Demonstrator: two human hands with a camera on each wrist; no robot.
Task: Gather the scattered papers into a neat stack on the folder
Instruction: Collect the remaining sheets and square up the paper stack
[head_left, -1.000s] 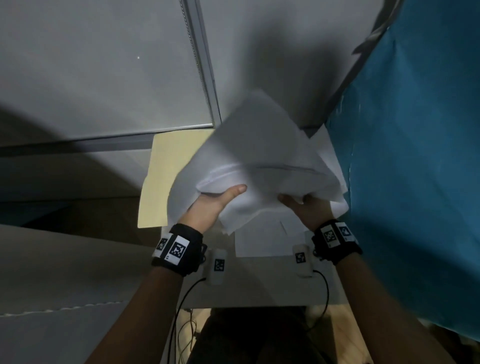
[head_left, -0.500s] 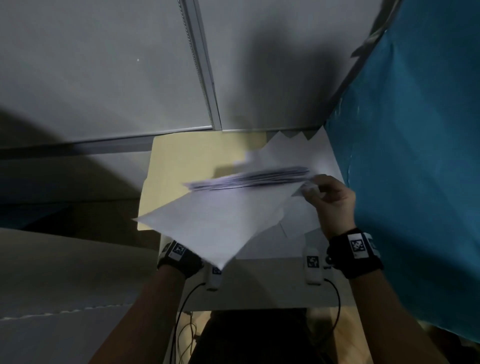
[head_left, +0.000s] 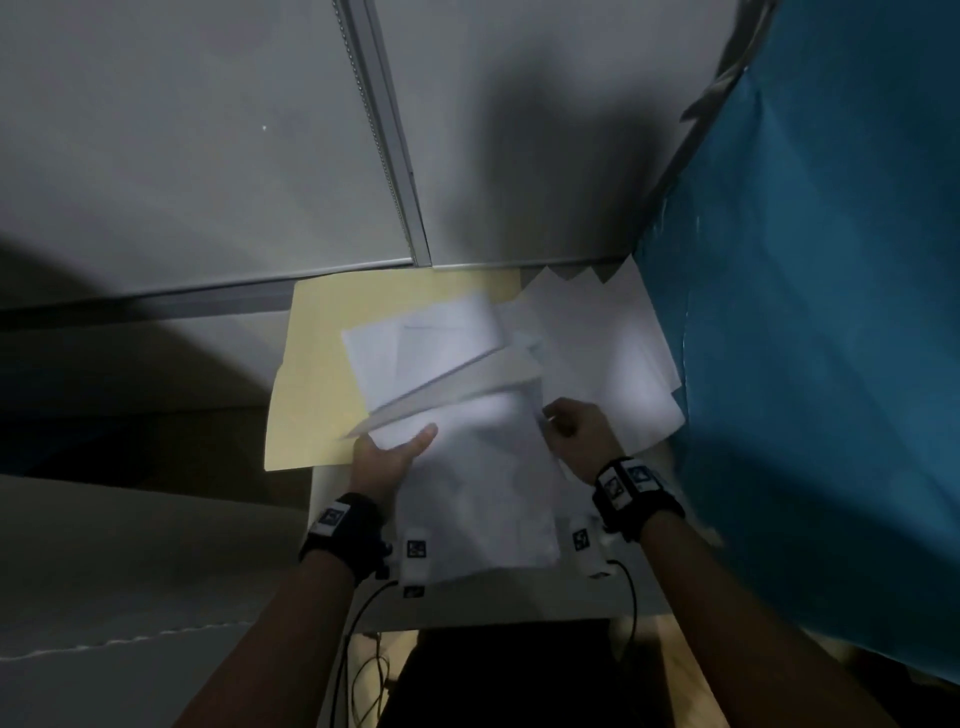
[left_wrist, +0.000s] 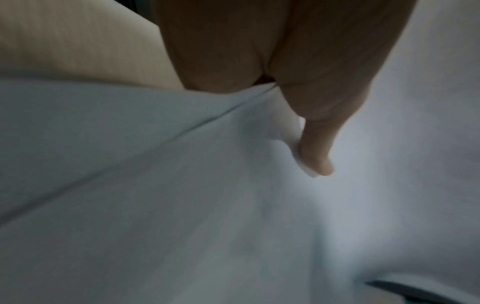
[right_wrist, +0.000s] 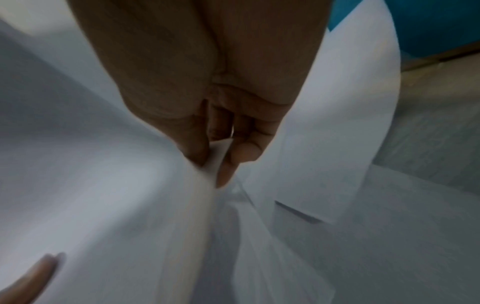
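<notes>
Left hand: the left hand (head_left: 387, 460) grips the near-left edge of a loose bundle of papers (head_left: 467, 467), thumb laid flat on top and the other fingers hidden beneath; the left wrist view shows the thumb (left_wrist: 315, 152) pressing into the white sheet.
Right hand: the right hand (head_left: 576, 434) pinches the bundle's right edge between thumb and curled fingers (right_wrist: 241, 152).
Papers held: thin, white, limp sheets, bowed and fanned out of square; the count is blurred, probably several. The far sheets hang over the folder, the near ones over the desk's front edge.
Folder: one pale yellow card folder (head_left: 317, 374), flat and rectangular, at the desk's back-left corner, its left side past the desk's left edge.
Papers lying: more white sheets (head_left: 613, 343) spread flat at the back-right corner, their far corners forming about four jagged points; they overlap the folder's right side.
Desk: a small, smooth white desk (head_left: 498, 605).
Surroundings: matte grey wall panels (head_left: 182, 156) behind; a blue cloth partition (head_left: 831, 312) along the right edge.
</notes>
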